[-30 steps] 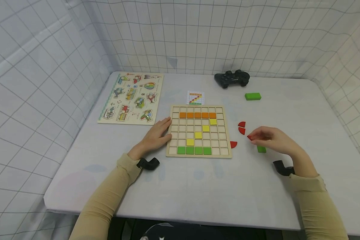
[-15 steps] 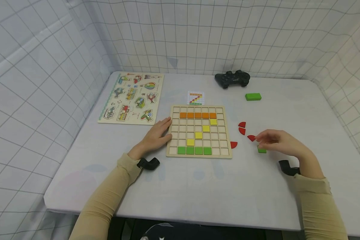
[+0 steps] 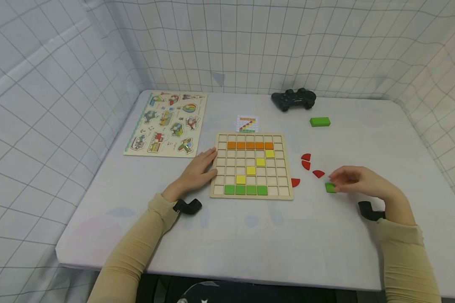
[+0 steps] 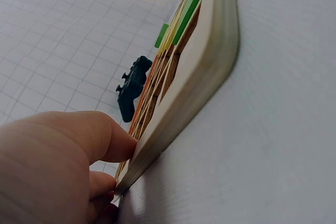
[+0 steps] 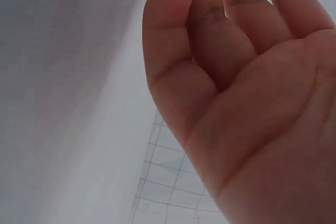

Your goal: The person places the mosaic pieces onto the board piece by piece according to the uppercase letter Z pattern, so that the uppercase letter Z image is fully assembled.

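Note:
A wooden grid board [image 3: 277, 181] lies flat at the middle of the table. Orange tiles [image 3: 250, 145], yellow tiles [image 3: 251, 171] and green tiles [image 3: 240, 190] fill some of its cells. My left hand [image 3: 196, 171] rests against the board's left edge, thumb and fingers touching the rim. To the right, my right hand [image 3: 360, 182] hovers with bent fingers over a green block [image 3: 330, 187], partly covering it; no object shows in its grasp. Red quarter-circle pieces [image 3: 318, 174] lie between that hand and the board. One red piece [image 3: 295, 182] touches the board's right edge.
Behind the board lies a small pattern card [image 3: 247, 123]. A picture puzzle board [image 3: 166, 126] is at the back left, and a black game controller [image 3: 293, 99] at the back. Another green block [image 3: 320, 122] lies at the right rear.
My right hand has let go of a red quarter-circle piece, leaving it on the table, and moved right, to the green block. The left hand has stayed still.

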`<state>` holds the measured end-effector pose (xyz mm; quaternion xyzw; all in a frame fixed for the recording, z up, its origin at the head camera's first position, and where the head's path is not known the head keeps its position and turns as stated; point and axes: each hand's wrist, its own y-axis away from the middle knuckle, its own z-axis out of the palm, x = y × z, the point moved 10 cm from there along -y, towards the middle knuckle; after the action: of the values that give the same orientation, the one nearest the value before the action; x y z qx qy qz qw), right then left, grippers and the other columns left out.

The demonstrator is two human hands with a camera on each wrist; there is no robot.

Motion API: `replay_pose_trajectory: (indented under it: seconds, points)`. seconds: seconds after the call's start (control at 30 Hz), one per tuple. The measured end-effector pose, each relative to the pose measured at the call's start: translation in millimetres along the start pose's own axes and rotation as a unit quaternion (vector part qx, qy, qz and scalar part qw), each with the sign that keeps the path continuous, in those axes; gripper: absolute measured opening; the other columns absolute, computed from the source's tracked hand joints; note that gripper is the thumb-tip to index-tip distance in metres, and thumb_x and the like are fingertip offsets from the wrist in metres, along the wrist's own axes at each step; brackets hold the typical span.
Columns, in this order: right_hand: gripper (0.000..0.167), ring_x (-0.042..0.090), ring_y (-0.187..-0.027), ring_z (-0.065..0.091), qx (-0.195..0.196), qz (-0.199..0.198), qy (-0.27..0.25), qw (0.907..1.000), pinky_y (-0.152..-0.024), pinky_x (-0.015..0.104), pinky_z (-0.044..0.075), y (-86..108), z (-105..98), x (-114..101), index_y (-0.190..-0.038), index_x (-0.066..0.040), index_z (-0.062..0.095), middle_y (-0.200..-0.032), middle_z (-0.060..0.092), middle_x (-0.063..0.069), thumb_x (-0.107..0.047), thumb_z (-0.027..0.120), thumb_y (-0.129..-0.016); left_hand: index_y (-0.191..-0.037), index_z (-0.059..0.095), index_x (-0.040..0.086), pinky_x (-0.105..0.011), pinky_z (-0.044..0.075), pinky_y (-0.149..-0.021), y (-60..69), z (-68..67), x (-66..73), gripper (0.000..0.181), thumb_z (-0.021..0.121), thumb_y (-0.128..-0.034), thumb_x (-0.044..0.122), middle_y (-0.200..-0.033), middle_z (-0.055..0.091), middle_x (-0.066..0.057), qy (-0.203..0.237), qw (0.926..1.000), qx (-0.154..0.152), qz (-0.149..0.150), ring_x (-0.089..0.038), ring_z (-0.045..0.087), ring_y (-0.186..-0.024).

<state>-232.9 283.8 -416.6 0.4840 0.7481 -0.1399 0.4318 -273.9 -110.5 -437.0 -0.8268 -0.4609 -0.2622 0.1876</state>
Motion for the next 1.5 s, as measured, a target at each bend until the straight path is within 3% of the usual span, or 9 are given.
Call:
replay_pose_trajectory:
  seconds: [0.17, 0.73, 1.2, 1.5]
  points:
    - [0.033, 0.016, -0.089, 0.061, -0.014, 0.017, -0.021, 0.9995, -0.076, 0.023, 0.053, 0.3, 2, 7, -0.113, -0.005, 0.062, -0.104, 0.064, 0.01, -0.017, 0.071, -0.084, -0.145, 0.027, -0.004, -0.033, 0.008, -0.117, 0.1, -0.3, 0.1, 0.062, 0.047, -0.0936, 0.023, -0.154, 0.02, -0.014, -0.002, 1.0, 0.0, -0.002, -0.026, 0.016, -0.141]
    - [0.037, 0.013, -0.09, 0.06, -0.007, 0.037, -0.012, 0.9992, -0.076, 0.022, 0.052, -3.5, 4, 15, -0.112, -0.005, 0.063, -0.106, 0.063, 0.01, -0.017, 0.075, -0.08, -0.146, 0.026, -0.005, -0.034, 0.008, -0.117, -0.5, -1.3, 1.6, 0.063, 0.047, -0.0932, 0.023, -0.154, 0.02, -0.015, -0.005, 1.0, -0.002, -0.001, -0.026, 0.016, -0.141]
    - [0.03, 0.018, -0.077, 0.054, 0.024, 0.08, 0.057, 0.9949, -0.063, 0.024, 0.047, -11.7, 5, 16, -0.104, -0.007, 0.066, -0.083, 0.059, 0.005, -0.018, 0.076, -0.078, -0.146, 0.026, -0.004, -0.033, 0.008, -0.117, -0.4, -0.6, 0.4, 0.062, 0.047, -0.0938, 0.022, -0.154, 0.02, -0.015, -0.004, 1.0, -0.003, -0.003, -0.026, 0.016, -0.141]
    - [0.023, 0.019, -0.079, 0.05, -0.005, 0.082, 0.076, 0.9938, -0.063, 0.026, 0.044, -26.7, 17, 8, -0.098, -0.013, 0.071, -0.08, 0.057, 0.001, -0.026, 0.074, -0.08, -0.146, 0.026, -0.004, -0.033, 0.008, -0.117, -0.6, 0.3, -0.7, 0.062, 0.047, -0.0939, 0.022, -0.154, 0.019, -0.015, -0.004, 1.0, -0.003, 0.001, -0.026, 0.016, -0.141]
